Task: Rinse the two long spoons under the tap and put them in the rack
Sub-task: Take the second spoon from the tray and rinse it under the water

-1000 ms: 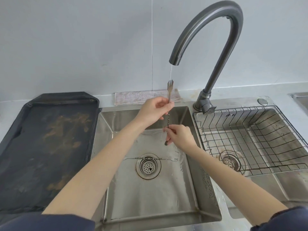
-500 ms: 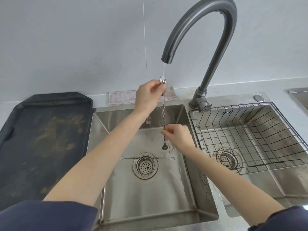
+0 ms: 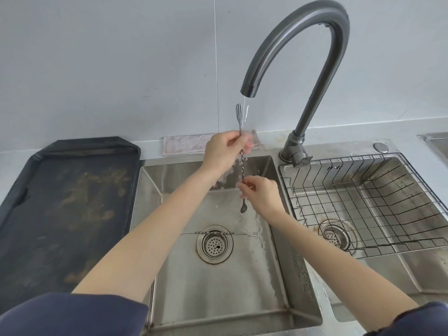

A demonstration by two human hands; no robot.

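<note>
I hold one long twisted spoon (image 3: 242,169) upright under the tap (image 3: 293,54), fork end up in the thin running stream, small bowl hanging down. My left hand (image 3: 224,151) pinches its upper shaft and my right hand (image 3: 260,194) pinches the lower shaft. The second long spoon (image 3: 219,233) lies flat across the left sink's floor, over the drain. The wire rack (image 3: 363,204) sits in the right sink basin and holds nothing.
The left sink (image 3: 169,170) has a round strainer drain (image 3: 214,244). A dark worn tray (image 3: 60,209) lies on the counter at left. A folded cloth (image 3: 184,144) rests behind the sink by the wall. The right basin has its own drain (image 3: 335,235).
The spoon's fork end has risen out of my left hand again, up into the stream, while my left hand has slid down the shaft. My right hand stays on the lower shaft.
</note>
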